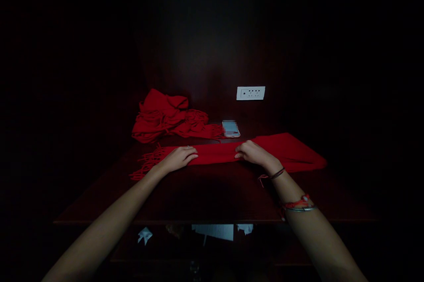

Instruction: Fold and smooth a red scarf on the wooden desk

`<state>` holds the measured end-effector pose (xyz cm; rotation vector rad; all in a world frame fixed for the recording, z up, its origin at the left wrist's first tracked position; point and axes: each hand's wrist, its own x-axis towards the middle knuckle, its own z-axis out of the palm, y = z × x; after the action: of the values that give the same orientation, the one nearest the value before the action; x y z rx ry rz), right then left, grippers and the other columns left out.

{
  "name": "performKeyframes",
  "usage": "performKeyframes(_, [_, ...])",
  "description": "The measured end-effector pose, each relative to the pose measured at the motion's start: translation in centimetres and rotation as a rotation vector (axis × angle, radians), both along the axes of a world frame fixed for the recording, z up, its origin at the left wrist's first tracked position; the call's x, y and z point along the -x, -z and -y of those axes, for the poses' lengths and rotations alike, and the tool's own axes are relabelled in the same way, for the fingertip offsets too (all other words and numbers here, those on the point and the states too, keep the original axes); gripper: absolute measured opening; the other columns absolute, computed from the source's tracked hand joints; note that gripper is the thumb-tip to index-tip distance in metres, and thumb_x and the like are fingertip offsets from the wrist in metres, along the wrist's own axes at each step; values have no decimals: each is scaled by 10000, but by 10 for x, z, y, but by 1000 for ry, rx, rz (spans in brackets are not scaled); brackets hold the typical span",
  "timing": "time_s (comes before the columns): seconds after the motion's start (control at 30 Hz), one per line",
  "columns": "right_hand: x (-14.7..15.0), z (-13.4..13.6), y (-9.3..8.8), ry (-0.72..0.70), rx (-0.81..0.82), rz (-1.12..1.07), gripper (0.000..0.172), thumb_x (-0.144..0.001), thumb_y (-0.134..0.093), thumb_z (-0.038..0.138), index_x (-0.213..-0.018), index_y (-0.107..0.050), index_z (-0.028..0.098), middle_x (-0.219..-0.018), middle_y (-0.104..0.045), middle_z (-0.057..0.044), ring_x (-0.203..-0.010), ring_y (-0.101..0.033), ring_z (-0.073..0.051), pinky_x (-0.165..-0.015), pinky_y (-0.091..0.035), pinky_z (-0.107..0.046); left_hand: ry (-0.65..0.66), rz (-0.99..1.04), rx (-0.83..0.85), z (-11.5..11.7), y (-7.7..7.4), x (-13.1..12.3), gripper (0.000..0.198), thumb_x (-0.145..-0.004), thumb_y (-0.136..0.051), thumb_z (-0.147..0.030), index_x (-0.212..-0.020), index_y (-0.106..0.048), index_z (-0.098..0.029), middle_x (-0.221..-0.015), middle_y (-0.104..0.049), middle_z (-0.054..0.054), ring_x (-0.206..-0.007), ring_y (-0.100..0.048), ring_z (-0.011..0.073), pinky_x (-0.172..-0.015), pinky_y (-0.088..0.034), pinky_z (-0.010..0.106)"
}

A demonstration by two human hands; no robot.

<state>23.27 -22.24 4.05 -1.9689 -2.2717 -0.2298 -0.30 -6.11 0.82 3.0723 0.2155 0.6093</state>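
A red scarf (215,153) lies in a long folded strip across the dark table, its fringe (149,163) at the left and a wider part (288,152) spread at the right. On the strip near the fringe rests my left hand (180,157), its thumb and fingers closed on the cloth. My right hand (253,153) grips the strip further right, with curled fingers; some fingertips are hidden. Bracelets circle the right wrist and forearm.
Behind the strip at the left sits a heap of red fringed cloth (162,116). A phone (231,128) with a blurred screen lies at the back, below a white wall socket (251,93). Papers (215,231) and crumpled tissue (145,235) show beneath the table's front edge (212,221).
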Motion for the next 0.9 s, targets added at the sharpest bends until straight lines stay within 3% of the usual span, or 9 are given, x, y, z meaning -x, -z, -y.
performKeyframes(0.17, [-1, 0, -2, -44, 102, -81, 173, -748, -498, 245, -696, -619, 133, -640, -604, -36, -573, -490, -94, -538, -293, -189, 13, -16, -5, 1, -1, 1, 317, -850, -275, -329, -809, -544, -165, -768, -553, 30, -734, -500, 128, -722, -376, 231])
performKeyframes(0.33, [30, -6, 6, -105, -19, -85, 295, -750, -490, 331, -989, -555, 169, -896, -601, -69, -802, -528, -145, -665, -345, -210, 10, -46, -58, 8, -5, 4, 304, -850, -283, -324, -843, -545, -170, -803, -553, 29, -753, -502, 126, -732, -369, 225])
performKeyframes(0.53, [73, -24, 25, -74, -88, 73, 219, -809, -378, 218, -927, -552, 158, -884, -597, -93, -833, -530, -168, -705, -358, -244, -39, -79, -135, 14, -6, 11, 296, -846, -288, -339, -858, -537, -178, -794, -543, 27, -732, -508, 125, -686, -378, 213])
performKeyframes(0.77, [69, -27, 27, 8, -33, 96, 193, -779, -384, 125, -845, -559, 174, -821, -612, -81, -770, -559, -166, -633, -371, -225, -241, -108, -321, 14, -9, 65, 249, -828, -305, -299, -930, -508, -196, -856, -538, 46, -732, -518, 144, -657, -405, 236])
performKeyframes(0.9, [71, -27, 30, 12, -48, 96, 191, -788, -376, 149, -844, -558, 169, -817, -611, -88, -756, -562, -174, -624, -375, -234, -290, -146, -306, 9, -12, 95, 234, -823, -308, -273, -925, -503, -193, -869, -538, 47, -730, -523, 143, -654, -413, 239])
